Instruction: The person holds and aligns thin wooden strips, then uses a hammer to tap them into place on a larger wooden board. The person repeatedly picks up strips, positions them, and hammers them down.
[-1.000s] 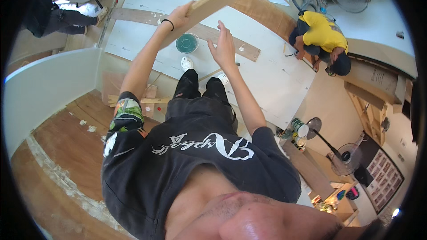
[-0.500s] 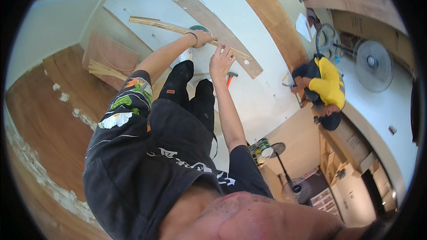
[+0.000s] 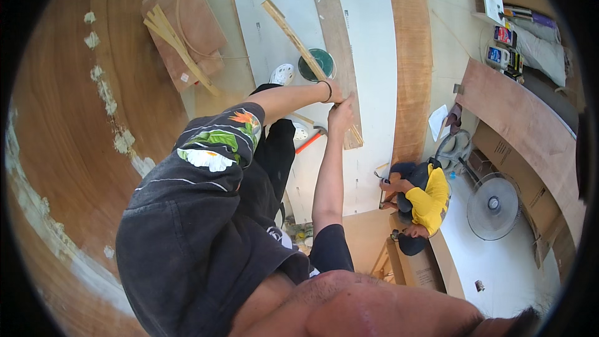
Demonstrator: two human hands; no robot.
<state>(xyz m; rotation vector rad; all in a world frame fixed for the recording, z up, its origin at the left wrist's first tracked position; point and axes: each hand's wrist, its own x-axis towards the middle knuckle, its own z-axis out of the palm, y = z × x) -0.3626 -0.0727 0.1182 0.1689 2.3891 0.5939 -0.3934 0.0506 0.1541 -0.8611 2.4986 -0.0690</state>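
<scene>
My left hand (image 3: 335, 92), a dark band at its wrist, is closed on a long, narrow wooden strip (image 3: 292, 36). Just below it, my right hand (image 3: 341, 114) is closed round the same strip, close to its lower end. The strip slants from the upper left to the lower right, above a brown plank (image 3: 342, 40) on a white panel (image 3: 373, 81). My palms and some fingers are hidden. Under the strip a round green container (image 3: 316, 65) shows. A hammer (image 3: 310, 140) with a red handle lies near my shoes.
Several thin wooden strips (image 3: 181, 47) rest on a board at the left. A person in a yellow top (image 3: 432, 205) crouches at the right by the panel's edge. Beyond the person stands a fan (image 3: 493, 203). Bottles (image 3: 498, 56) stand at the upper right.
The view has turned, and the strip now slants more steeply. My right hand's fingers, raised and partly spread before, are now closed round the strip beside my left hand.
</scene>
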